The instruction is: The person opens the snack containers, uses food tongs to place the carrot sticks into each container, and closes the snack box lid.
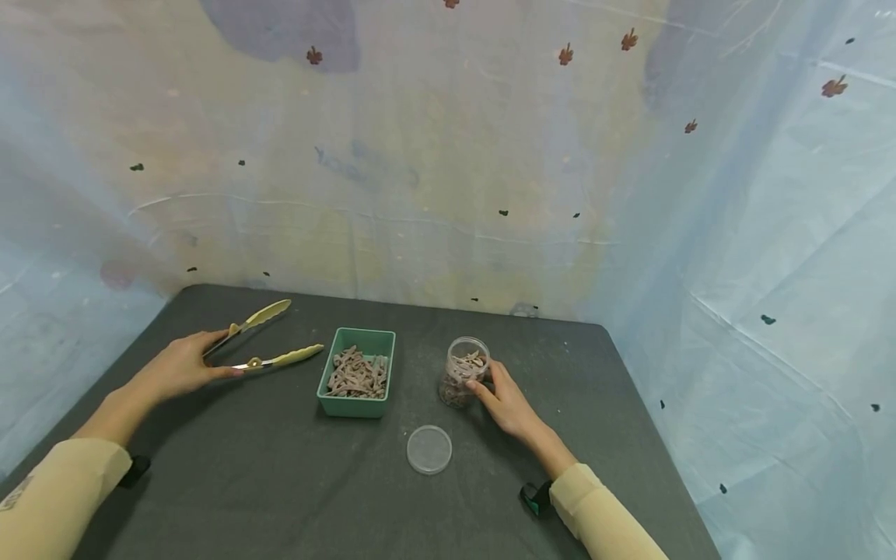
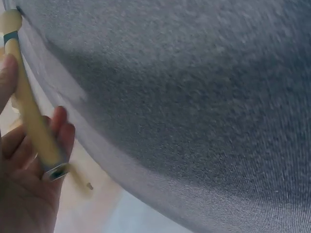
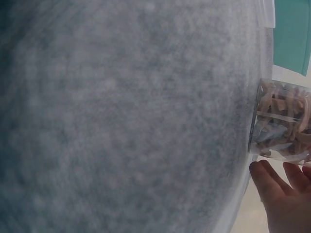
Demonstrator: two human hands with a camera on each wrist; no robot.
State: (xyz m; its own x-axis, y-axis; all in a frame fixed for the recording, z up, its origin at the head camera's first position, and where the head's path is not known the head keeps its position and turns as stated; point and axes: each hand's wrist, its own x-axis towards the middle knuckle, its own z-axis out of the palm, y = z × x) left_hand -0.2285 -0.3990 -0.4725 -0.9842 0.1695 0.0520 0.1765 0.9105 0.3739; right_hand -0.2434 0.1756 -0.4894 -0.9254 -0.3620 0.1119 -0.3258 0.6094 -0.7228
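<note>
Toward the left of the table, my left hand (image 1: 178,365) holds a pair of tongs (image 1: 297,355) with yellow tips, its arms spread wide and pointing right. In the left wrist view, part of the tongs (image 2: 34,116) crosses the palm. My right hand (image 1: 514,408) grips the side of a clear lidless jar (image 1: 455,386), thumb in front and fingers behind. Brown-grey, twig-like dried pieces show through the jar wall (image 3: 282,119) in the right wrist view. Between the hands stands a green rectangular tray (image 1: 353,407) holding similar pieces (image 1: 358,373).
A round clear lid (image 1: 429,449) lies flat on the dark table (image 1: 280,482), in front of the jar and tray. Pale patterned sheeting (image 1: 420,155) hangs behind the table and along its sides. Black straps show at both wrists.
</note>
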